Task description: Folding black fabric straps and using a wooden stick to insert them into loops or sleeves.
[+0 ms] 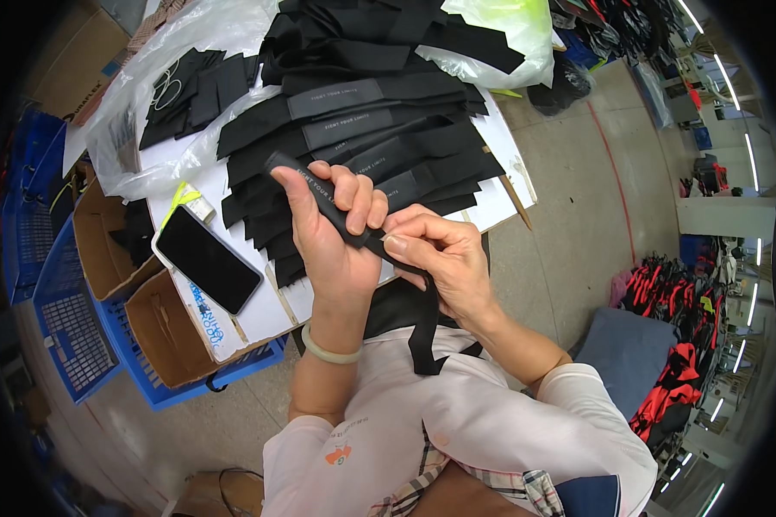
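Note:
My left hand is closed around a black fabric strap with pale lettering, its thumb lying along the upper end. Just right of it, my right hand pinches the lower part of the same strap between thumb and fingers. The loose tail of the strap hangs down in front of my shirt. Beyond my hands, several similar black straps lie overlapped in a stack on the white table. A smartphone with a dark screen rests at the table's left edge.
Clear plastic and small black fabric pieces lie on the far left of the table. A pointed wooden stick juts past the right edge. Cardboard boxes in blue crates stand to the left; red-and-black goods are piled at right.

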{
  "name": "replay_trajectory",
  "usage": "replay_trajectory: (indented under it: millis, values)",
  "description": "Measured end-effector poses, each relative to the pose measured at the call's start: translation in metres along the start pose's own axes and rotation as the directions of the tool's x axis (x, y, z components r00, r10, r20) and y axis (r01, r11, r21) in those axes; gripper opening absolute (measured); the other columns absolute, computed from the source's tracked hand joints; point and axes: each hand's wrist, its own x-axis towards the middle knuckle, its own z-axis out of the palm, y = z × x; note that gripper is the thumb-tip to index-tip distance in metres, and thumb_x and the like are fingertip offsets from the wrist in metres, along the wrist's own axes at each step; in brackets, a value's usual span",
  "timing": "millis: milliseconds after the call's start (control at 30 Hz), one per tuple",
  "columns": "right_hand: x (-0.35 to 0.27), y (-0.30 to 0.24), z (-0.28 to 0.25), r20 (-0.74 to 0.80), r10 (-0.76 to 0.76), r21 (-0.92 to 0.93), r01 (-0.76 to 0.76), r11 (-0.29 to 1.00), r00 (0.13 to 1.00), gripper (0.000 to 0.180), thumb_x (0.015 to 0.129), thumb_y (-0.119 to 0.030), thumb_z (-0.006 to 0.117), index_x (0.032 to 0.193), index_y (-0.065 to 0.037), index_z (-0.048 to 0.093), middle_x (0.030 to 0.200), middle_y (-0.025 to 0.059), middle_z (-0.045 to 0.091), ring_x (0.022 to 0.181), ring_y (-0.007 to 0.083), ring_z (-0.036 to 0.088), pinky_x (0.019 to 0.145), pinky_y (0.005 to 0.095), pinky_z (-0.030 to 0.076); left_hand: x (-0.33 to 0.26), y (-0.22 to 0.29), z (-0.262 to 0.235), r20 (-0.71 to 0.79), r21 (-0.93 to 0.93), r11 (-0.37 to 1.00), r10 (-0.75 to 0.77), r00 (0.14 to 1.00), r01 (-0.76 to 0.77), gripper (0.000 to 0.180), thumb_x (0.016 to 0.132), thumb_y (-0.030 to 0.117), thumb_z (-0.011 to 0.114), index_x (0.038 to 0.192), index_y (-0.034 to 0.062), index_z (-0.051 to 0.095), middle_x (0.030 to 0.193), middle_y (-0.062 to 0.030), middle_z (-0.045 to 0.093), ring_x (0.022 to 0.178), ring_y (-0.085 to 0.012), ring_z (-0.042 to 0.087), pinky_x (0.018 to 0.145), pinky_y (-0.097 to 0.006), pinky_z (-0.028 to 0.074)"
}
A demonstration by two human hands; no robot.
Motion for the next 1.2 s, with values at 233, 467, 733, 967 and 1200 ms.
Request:
replay_trajectory:
  millis: [233, 467, 733, 967, 1200]
  values:
    - [-0.006, -0.006, -0.009, 0.388, 0.257, -0.357, -0.113, 0.927, 0.885, 0.056, 0.065, -0.004, 0.079, 0.116, -0.001, 0.058, 0.090, 0.0017, 0.053, 0.081, 0.0085, 0.049, 0.068, 0.0229, 0.040, -0.008, -0.001, 0.010, 0.085, 0.210, 0.976, 0.040, 0.996, -0.057, 0.061, 0.084, 0.071, 0.032, 0.085, 0.0102, 0.043, 0.056, -0.0037, 0.041, 0.040, -0.0148, 0.039, 0.044, -0.029, 0.040]
    - [0.013, -0.003, -0.008, 0.533, 0.091, -0.401, 0.156, 0.903, 0.841, 0.033, 0.069, -0.015, 0.077, 0.095, 0.000, 0.062, 0.074, 0.0024, 0.055, 0.071, 0.0118, 0.052, 0.065, 0.0261, 0.043, -0.021, -0.007, 0.020, 0.315, 0.358, 0.906, 0.110, 0.943, -0.225, 0.066, 0.078, 0.075, 0.036, 0.086, 0.0098, 0.042, 0.053, -0.0062, 0.046, 0.043, -0.0196, 0.050, 0.056, -0.035, 0.051]
    - [-0.003, -0.008, -0.012, 0.668, -0.270, -0.436, 0.659, 0.613, 0.694, 0.014, 0.062, -0.001, 0.069, 0.070, -0.005, 0.059, 0.077, 0.0093, 0.063, 0.067, 0.0302, 0.061, 0.055, 0.0350, 0.049, -0.057, 0.005, 0.031, 0.351, 0.499, 0.828, 0.076, 0.933, -0.255, 0.019, 0.080, -0.001, 0.063, 0.094, -0.0002, 0.050, 0.080, -0.0065, 0.058, 0.065, -0.0066, 0.055, 0.062, -0.019, 0.046]
    - [-0.002, 0.002, -0.005, 0.562, -0.382, -0.599, 0.680, 0.423, 0.733, 0.015, 0.061, -0.003, 0.068, 0.064, -0.007, 0.054, 0.070, 0.0094, 0.059, 0.060, 0.0303, 0.060, 0.052, 0.0354, 0.047, -0.051, -0.001, 0.038, 0.375, 0.567, 0.778, 0.048, 0.926, -0.270, 0.016, 0.087, 0.005, 0.058, 0.092, -0.0034, 0.046, 0.060, -0.0044, 0.046, 0.046, -0.0082, 0.042, 0.045, -0.024, 0.039]
    - [-0.011, 0.004, -0.019, 0.524, -0.447, -0.631, 0.683, 0.367, 0.725, 0.022, 0.062, -0.008, 0.076, 0.077, -0.005, 0.060, 0.069, 0.0088, 0.058, 0.062, 0.0269, 0.062, 0.053, 0.0319, 0.049, -0.042, 0.001, 0.039, 0.286, 0.247, 0.964, 0.023, 0.958, -0.097, 0.012, 0.090, 0.006, 0.057, 0.089, -0.0049, 0.053, 0.056, 0.0003, 0.049, 0.044, -0.0038, 0.042, 0.046, -0.020, 0.037]
